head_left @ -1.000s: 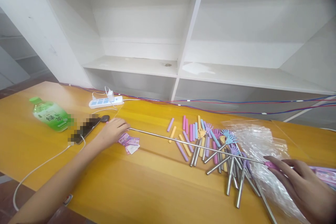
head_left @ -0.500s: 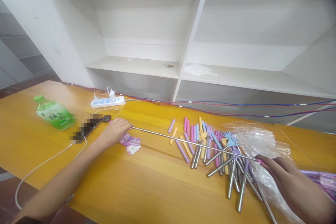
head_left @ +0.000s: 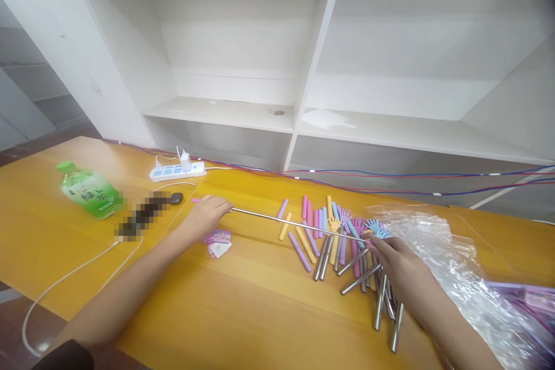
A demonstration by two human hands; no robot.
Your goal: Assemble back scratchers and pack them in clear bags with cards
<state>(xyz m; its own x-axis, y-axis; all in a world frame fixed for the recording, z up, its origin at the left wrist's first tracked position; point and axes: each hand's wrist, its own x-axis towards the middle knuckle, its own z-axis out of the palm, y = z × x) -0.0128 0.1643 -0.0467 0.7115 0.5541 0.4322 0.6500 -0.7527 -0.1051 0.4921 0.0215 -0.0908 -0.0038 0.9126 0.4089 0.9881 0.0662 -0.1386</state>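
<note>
A telescopic back scratcher (head_left: 295,222) stretches between my two hands above the table, its thin metal rod drawn out. My left hand (head_left: 210,215) is closed around its left end, where a pink grip pokes out past the fist. At the other end, my right hand (head_left: 396,257) pinches a pink part; its exact shape is mostly hidden by the fingers. Beneath and beside my right hand lie several back scratchers with coloured claw heads (head_left: 346,217) and metal tubes (head_left: 379,303). Loose foam-like sleeves (head_left: 299,251) in pink, purple, yellow and blue are scattered to their left.
Clear plastic bags (head_left: 451,260) cover the table's right side, beside a purple package (head_left: 537,298). Small printed cards (head_left: 220,245) lie below my left hand. Leftward are a green tea bottle (head_left: 91,193), a blurred-out device (head_left: 145,217) and a power strip (head_left: 177,170). White shelves (head_left: 225,113) stand behind.
My right hand has moved left, bringing the hands closer, and the rod between them is shorter. My left hand has shifted slightly right, still gripping its end.
</note>
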